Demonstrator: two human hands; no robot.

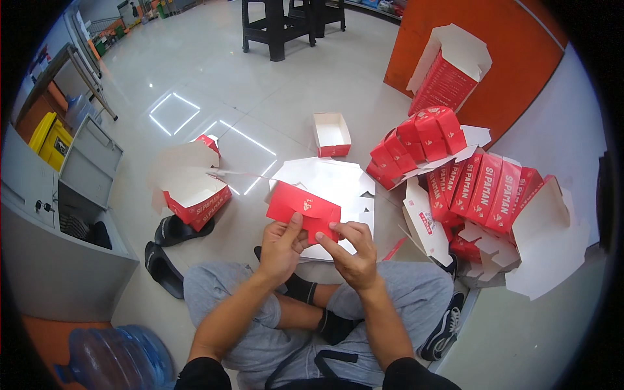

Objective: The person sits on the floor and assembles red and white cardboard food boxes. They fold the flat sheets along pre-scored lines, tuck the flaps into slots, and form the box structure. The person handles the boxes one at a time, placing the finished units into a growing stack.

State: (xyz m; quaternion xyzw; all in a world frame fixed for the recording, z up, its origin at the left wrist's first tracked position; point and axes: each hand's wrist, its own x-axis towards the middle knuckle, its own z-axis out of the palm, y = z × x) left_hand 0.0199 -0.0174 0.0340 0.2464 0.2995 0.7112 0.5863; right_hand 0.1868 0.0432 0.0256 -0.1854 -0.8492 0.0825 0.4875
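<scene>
I have a flat red cardboard box blank up in front of me, above my crossed legs, held over the white stack of unfolded blanks lying on the tiled floor. My left hand is closed on its lower edge, thumb pressed up against the red face with the fingers behind. My right hand pinches the lower right corner between thumb and forefinger.

I judge this piece to be very light and thin, stiff across its panels but ready to bend along its creases. The printed red side looks glossy, so it may slip under a loose pinch; the white inner side should give more friction. It will dent or tear at the tabs if I squeeze hard. The best hold, I think, is near the fold lines, thumbs on the face and fingers backing the panel, both hands close together.

An assembled open box sits farther out on the floor. To my right lies a heap of folded red boxes; to my left a half-opened carton beside a pair of black sandals.
</scene>
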